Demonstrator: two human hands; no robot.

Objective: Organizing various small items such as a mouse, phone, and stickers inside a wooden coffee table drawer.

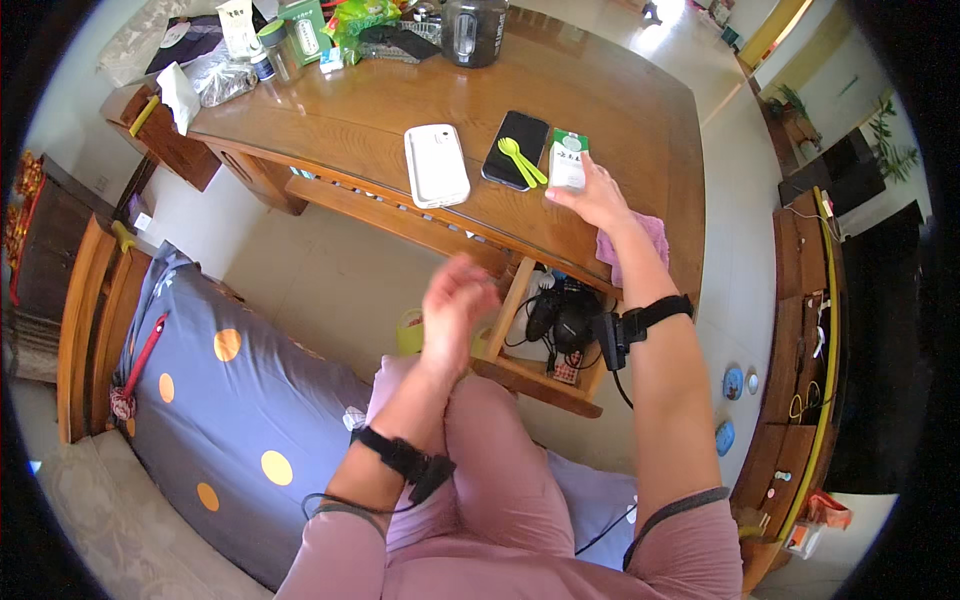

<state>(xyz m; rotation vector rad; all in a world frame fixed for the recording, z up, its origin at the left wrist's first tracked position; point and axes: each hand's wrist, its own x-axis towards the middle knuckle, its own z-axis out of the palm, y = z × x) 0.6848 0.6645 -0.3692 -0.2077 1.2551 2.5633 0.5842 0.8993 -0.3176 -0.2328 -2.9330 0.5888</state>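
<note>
On the wooden table, my right hand (596, 193) has its thumb and fingers around the lower right part of a small white and green box (568, 161). Just left of the box lies a black smartphone (516, 135), with a green plastic fork (510, 150) and another green utensil (534, 171) across it. Farther left is a white phone case (437, 166). My left hand (459, 300), blurred, is raised in front of the table above my lap, fingers partly curled; nothing shows in it. A pink cloth (652, 236) lies under my right wrist.
An open drawer (551, 384) below the table edge holds black cables and chargers (574, 319). At the table's far side stand a dark jug (474, 30), a lidded jar (280, 51), a green box (306, 30) and plastic bags. A patterned seat cover (247, 405) spreads to my left.
</note>
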